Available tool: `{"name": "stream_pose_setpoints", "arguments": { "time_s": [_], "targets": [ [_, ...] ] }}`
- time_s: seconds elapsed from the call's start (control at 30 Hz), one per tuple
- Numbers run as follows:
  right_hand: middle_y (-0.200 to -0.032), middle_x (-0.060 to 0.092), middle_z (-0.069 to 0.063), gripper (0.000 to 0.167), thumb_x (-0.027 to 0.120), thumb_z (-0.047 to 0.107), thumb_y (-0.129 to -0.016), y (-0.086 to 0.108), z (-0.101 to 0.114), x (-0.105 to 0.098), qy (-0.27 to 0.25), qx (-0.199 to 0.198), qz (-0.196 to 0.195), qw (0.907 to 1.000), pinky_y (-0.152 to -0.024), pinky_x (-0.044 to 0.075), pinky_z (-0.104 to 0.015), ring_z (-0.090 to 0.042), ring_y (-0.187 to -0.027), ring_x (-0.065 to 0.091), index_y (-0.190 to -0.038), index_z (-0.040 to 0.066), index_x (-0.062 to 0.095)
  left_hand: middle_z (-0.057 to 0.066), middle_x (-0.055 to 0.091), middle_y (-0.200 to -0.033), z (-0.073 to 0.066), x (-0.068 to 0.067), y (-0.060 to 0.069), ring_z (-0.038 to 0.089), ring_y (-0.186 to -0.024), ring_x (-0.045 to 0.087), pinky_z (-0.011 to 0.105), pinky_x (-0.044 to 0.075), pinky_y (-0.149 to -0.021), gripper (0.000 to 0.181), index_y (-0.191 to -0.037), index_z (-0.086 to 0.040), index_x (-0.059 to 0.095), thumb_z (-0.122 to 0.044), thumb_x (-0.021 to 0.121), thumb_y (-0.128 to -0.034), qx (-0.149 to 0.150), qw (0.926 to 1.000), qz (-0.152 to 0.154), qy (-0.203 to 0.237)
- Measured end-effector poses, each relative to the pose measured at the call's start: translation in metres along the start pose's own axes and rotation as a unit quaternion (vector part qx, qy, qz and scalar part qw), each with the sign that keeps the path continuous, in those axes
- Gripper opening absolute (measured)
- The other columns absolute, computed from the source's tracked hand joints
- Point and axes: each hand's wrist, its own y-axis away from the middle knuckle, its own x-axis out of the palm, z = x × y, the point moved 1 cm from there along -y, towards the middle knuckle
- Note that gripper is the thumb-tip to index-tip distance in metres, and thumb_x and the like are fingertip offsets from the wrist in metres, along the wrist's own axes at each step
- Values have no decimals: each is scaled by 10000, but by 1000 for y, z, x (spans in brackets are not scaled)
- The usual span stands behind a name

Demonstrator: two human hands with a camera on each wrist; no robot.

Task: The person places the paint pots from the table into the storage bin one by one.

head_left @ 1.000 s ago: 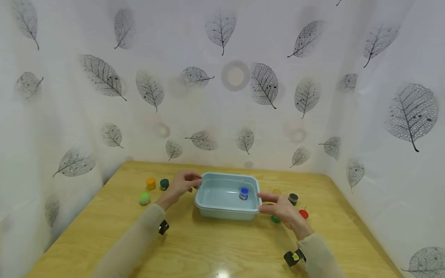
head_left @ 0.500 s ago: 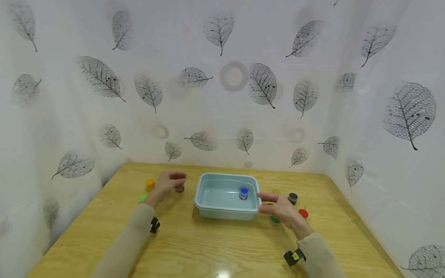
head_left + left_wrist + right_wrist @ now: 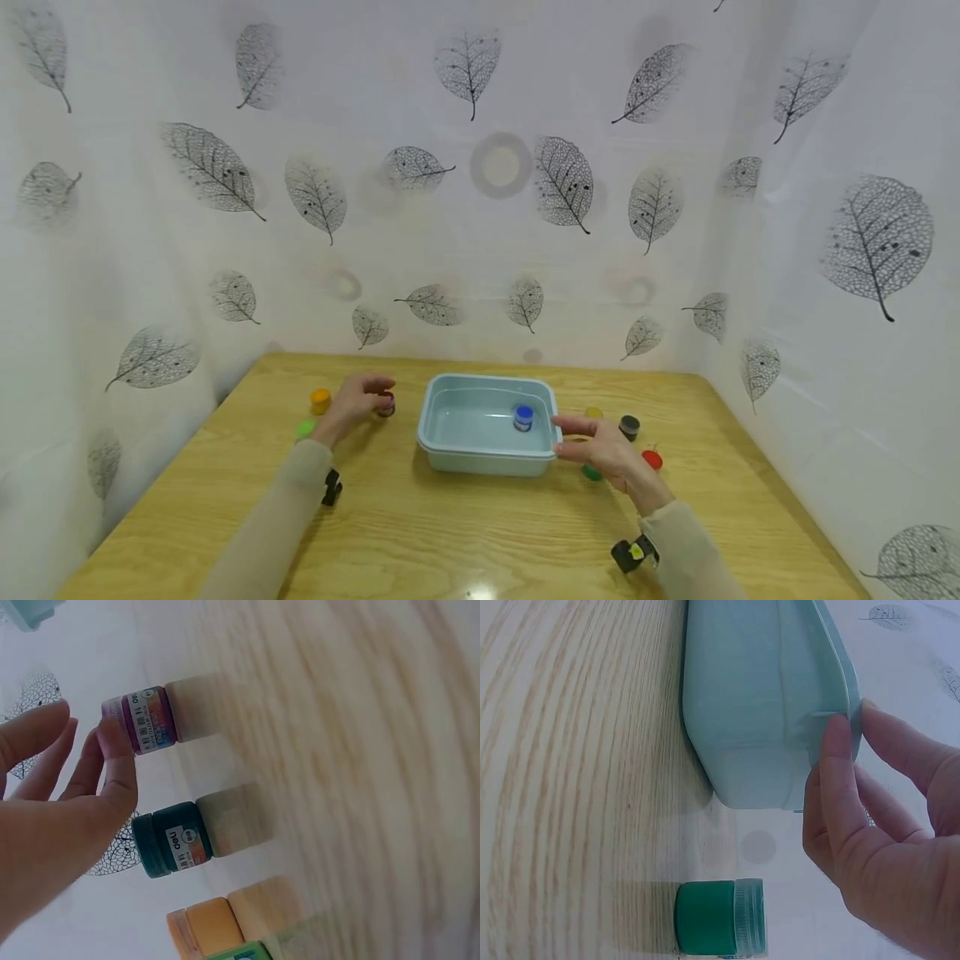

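Observation:
My left hand is at a small purple paint jar that stands on the table. In the left wrist view, one fingertip overlaps the lid end of that purple jar, while the thumb stays apart from it. On the right, my right hand pinches the right rim of a pale blue-green plastic basin. The right wrist view has the thumb and a finger on either side of the basin's rim. Inside the basin, towards its right end, sits a blue paint jar.
Left of the basin are a dark teal jar, an orange jar and a light green jar. Yellow, black, red and green jars stand on the right. A leaf-print curtain surrounds the table.
My left hand has let go of the basin's left rim and moved left to the purple jar, which now shows beside its fingers. My right hand keeps its place on the rim.

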Motion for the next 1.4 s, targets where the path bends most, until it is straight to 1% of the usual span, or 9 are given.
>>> {"name": "stream_pose_setpoints", "arguments": {
  "time_s": [0.13,0.27,0.4,0.5,0.6,0.77,0.97,1.17,1.4],
  "targets": [
    [-1472,427,-264,626,752,126,-863,1,2,0,15,-32,54,10000,-984,539,-449,-225,-1121,622,-1407,-33,486,320,492,-1368,1,1,-2,353,-1129,600,428,546,-976,451,-1377,85,474,60,544,-932,-157,9996,212,21],
    [-1470,426,-266,621,752,125,-863,0,2,0,20,-28,58,10000,-979,544,-443,-221,-1112,623,-1405,-29,491,307,528,-1310,4,0,-3,306,-1051,618,385,569,-930,469,-1358,80,499,81,575,-895,-352,9988,321,79],
    [-1466,431,-262,622,757,130,-860,0,1,0,40,-4,43,10000,-987,537,-456,-221,-1121,613,-1402,-29,496,264,589,-1249,6,-1,-3,252,-994,624,347,584,-875,482,-1328,78,535,63,633,-856,-472,9974,502,-187],
    [-1457,445,-252,621,762,136,-855,0,-1,0,58,-1,16,10000,-977,545,-441,-229,-1125,612,-1397,-24,505,237,602,-1248,8,-2,-3,260,-1027,609,363,568,-908,502,-1324,72,543,42,660,-837,-542,9960,605,-366],
    [-1454,450,-250,622,763,144,-855,-1,-1,-1,69,-16,25,10000,-961,557,-411,-230,-1126,612,-1396,-23,505,222,592,-1246,8,-4,-2,279,-1067,579,383,545,-943,521,-1316,63,553,26,686,-814,-559,9947,624,-599],
    [-1457,445,-257,622,757,145,-861,0,-1,-1,70,-14,71,9999,-942,567,-377,-218,-1119,613,-1399,-29,498,225,584,-1224,8,-3,-1,291,-1065,572,388,548,-943,532,-1306,71,555,35,703,-796,-650,9937,641,-657],
    [-1458,445,-256,609,755,131,-861,1,0,0,62,15,21,10000,-940,569,-387,-216,-1110,616,-1395,-26,506,202,602,-1220,5,-3,-2,275,-1049,595,387,554,-933,533,-1286,40,586,-19,757,-785,-745,9931,486,-758],
    [-1453,452,-254,616,765,133,-851,0,0,0,53,80,-26,10000,-961,557,-415,-211,-1091,627,-1392,-21,512,207,618,-1218,2,-4,-2,270,-1035,630,388,575,-911,571,-1310,41,567,-85,784,-796,-747,9933,630,-610],
    [-1458,459,-239,623,778,140,-839,-2,-2,0,23,108,-60,9999,-936,570,-376,-208,-1094,632,-1389,-3,524,253,587,-1238,-3,-5,-2,274,-1009,665,382,586,-902,592,-1357,81,495,-45,751,-838,-852,9939,691,103]
  ]
}}
